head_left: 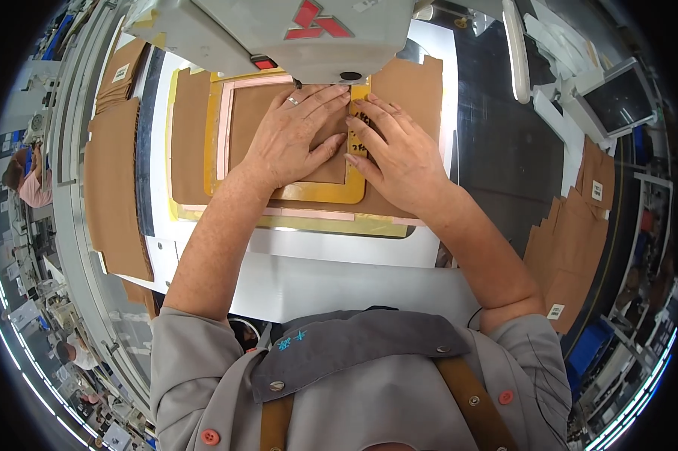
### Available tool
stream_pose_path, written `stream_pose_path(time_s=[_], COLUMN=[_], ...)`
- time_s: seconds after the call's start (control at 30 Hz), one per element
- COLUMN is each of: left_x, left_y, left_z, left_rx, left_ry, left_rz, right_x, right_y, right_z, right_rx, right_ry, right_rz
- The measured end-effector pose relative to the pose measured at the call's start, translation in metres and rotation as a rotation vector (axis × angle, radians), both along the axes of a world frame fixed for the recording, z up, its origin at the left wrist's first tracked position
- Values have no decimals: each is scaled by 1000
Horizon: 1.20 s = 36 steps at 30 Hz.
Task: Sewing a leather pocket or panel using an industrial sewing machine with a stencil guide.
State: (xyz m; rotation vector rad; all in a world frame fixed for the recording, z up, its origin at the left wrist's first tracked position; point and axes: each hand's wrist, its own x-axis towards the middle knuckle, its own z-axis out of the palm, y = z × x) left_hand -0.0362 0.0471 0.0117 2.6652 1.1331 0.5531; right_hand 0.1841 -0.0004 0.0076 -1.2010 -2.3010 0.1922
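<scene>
Brown cloth (253,114) lies flat inside a yellow frame (316,194); frame taken as landmark for all places below. Frame sits in front of me, its near bar toward my body, corners rounded, black marks on its right bar.

Left hand (301,134): open, palm down, laid over the cloth within the frame. Fingers extended together toward the frame's right bar, thumb apart from them. Ring (294,101) on one finger. Nothing gripped.

Right hand (403,150): open too, fingers parted and slightly bent, tips at the frame's right bar, thumb tip by that bar's inner edge. Palm hidden from view; how hard I press, cannot tell.

Pink strip (223,128) runs along the frame's inner left side. More brown cloth spreads outside the frame, left and right of it. Pale yellow sheet (361,225) shows just on the near side of the frame; white board (324,248) beyond that, closer to me.

Grey machine head (316,49) hangs over the frame's far side, hiding part of it. Left of the frame, well apart: stack of brown pieces (113,180). Right of the frame, farther out: second brown stack (579,233), white labels on it; monitor (619,99) far right, beyond the stack.
</scene>
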Motion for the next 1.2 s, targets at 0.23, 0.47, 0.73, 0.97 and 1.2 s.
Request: stream_pose_path(time_s=[0.23,0.47,0.73,0.97,1.2], left_x=[0,0,2,-3,-5], left_y=[0,2,2,0,-1], left_z=[0,-4,-1,-5,-4], left_rx=[-11,-51,-11,-68,-35], left_ry=[30,-52,69,7,5], left_rz=[6,-27,-12,-20,-35], right_x=[0,-1,-1,-5,-4], right_y=[0,0,-1,-12,-17], right_z=[1,1,1,16,26], right_rx=[-8,-16,-7,29,64], right_ry=[-18,-38,-62,-113,-106], right_rz=[-1,3,-3,74,112])
